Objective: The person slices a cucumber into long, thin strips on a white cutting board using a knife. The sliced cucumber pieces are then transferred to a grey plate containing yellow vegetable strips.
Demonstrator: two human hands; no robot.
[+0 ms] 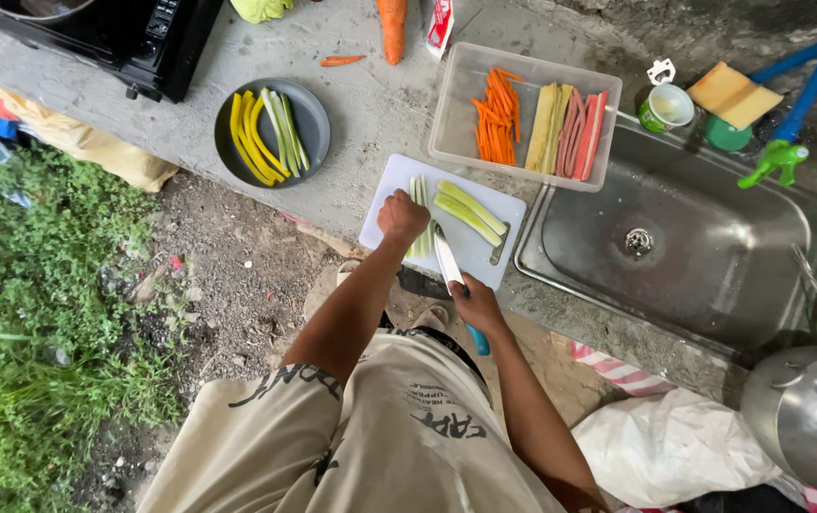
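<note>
White plastic, the cutting board (470,242) lies on the grey concrete desk (370,104), just left of the steel sink (703,256). The left hand (402,218) is curled down over thin pale-green cucumber strips (420,204) at the board's left part, fingers bunched on them. The right hand (477,304) is closed around the blue handle of a knife (449,263), whose white blade points up across the board, beside the left hand. Two thicker cucumber pieces (470,211) lie slanted on the board to the right of the blade.

Behind the board stands a clear plastic tray (456,114) with orange carrot sticks (497,114), pale yellow strips and pink strips in separate groups. To its left, a round grey plate (315,119) carries yellow and green strips. A whole carrot (392,28) lies near the far edge of the desk, a small carrot piece (343,61) beside it. A green tap (775,160) juts over the sink's far corner.
</note>
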